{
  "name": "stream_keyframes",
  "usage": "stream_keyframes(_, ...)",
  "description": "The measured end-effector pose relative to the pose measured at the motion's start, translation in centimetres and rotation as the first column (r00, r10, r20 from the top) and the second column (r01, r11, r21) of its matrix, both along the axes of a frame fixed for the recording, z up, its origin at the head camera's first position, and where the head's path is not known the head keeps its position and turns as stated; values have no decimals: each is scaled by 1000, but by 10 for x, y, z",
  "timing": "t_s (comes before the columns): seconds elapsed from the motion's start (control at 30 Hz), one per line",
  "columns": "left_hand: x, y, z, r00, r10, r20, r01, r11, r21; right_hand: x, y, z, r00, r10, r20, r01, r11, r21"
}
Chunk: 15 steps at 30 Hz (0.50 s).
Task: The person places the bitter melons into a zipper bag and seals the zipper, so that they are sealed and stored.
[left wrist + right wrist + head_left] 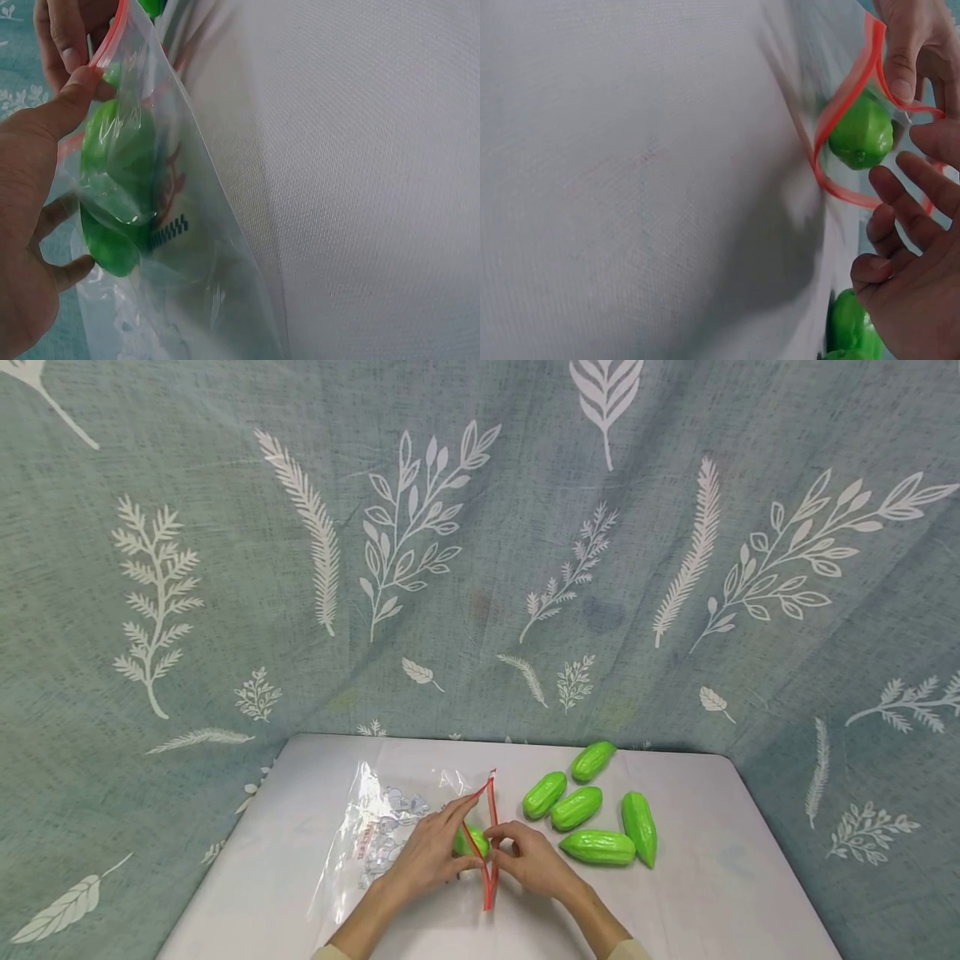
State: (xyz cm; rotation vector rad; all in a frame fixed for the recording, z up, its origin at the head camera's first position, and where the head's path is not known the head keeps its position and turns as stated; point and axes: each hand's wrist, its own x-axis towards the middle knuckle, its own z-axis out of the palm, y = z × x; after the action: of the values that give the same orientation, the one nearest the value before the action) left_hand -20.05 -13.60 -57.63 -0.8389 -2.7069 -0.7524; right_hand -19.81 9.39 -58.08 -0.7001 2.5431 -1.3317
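A clear plastic zip bag point(369, 839) with a red zip rim point(855, 79) lies on the table, its mouth spread toward the right. Inside, close to the mouth, sits a plump green ridged vegetable point(116, 187), seen end-on in the right wrist view. My left hand point(429, 850) grips the bag by its rim, thumb on the red strip and fingers spread along the far side. Right at the opening is my right hand point(532, 860), fingers loosely bent beside the vegetable's end, with nothing in its palm in the right wrist view.
Several more green ridged vegetables point(596, 847) lie grouped on the white table point(720, 877), right of the bag. A grey-green cloth point(480, 610) with white leaf prints hangs behind the table and at both sides.
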Motion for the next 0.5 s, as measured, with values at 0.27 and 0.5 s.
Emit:
stream_keyframes(0.27, 0, 0, 0, 1000, -6, 18, 6, 1000, 7, -2, 6, 6, 1000, -13, 0, 13, 1000, 23)
stream_keyframes(0.5, 0, -1, 0, 1000, -4, 19, 4, 1000, 7, -1, 14, 14, 999, -36, -26, 37, 999, 30)
